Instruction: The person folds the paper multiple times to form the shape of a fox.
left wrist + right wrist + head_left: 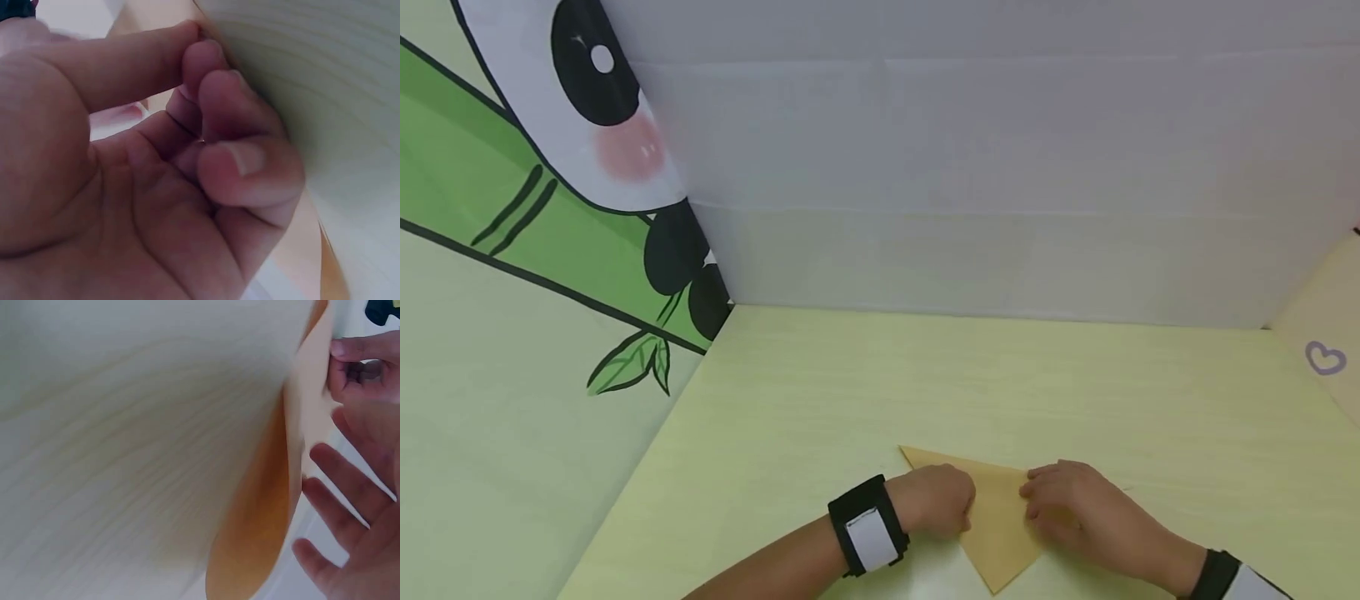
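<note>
A folded sheet of tan-orange paper (1002,521) lies on the table with one corner pointing toward the person. At its left side my left hand (934,500) pinches the edge between thumb and forefinger, the other fingers curled in, as the left wrist view of this hand (169,169) shows. My right hand (1086,517) is at the paper's right side. In the right wrist view its fingers are slightly bent and spread, with fingertips (322,490) against or close by the paper. There the paper's layer (253,537) bulges up from the table in a loose curve.
The pale wood-grain table (820,383) runs back to a plain whitish wall (970,167). A side wall at left bears a painted panda and green bamboo (512,183). On the right panel a purple heart (1326,358) is drawn. Both wrists wear black straps (868,527).
</note>
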The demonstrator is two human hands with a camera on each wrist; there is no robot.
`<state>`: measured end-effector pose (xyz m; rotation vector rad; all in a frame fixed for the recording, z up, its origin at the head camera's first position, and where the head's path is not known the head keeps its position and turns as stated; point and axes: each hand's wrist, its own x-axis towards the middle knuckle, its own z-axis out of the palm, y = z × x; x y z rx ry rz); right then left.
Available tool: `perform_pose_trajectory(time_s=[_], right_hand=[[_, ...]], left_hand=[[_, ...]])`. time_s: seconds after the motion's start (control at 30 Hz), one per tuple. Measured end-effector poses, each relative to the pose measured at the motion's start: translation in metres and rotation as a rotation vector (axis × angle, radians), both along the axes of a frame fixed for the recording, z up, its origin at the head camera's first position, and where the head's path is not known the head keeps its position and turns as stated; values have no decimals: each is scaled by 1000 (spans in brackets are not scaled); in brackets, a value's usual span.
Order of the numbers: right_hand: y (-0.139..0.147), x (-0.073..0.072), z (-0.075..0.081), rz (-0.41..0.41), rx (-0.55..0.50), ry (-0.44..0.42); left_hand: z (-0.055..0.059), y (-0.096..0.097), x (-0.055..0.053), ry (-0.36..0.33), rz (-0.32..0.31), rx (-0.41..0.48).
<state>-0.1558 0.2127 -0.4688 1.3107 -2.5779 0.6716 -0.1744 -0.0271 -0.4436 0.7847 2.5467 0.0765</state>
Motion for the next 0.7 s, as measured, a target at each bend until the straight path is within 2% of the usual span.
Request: perform_pose_trajectory(time_s=[0.13,0.2,0.27,0.4,0.53,0.7], right_hand=[[-20,5,20,-245,-34,-140],[-31,6,29,-375,-4,-233],[-39,2,34,-467,28,-317],[-51,-8,33,-523,105,-376],[-58,-13,27,-533,155,-349],[-64,-18,22,-535,152,-339]], left_hand=[[2,-5,5,4,-25,-8],[2,-7,8,4,-28,-15],[4,-7,8,0,-21,-23],[7,-4,9,2,0,-43],[7,0,9,2,33,-55],[9,2,10,-3,69,-69]])
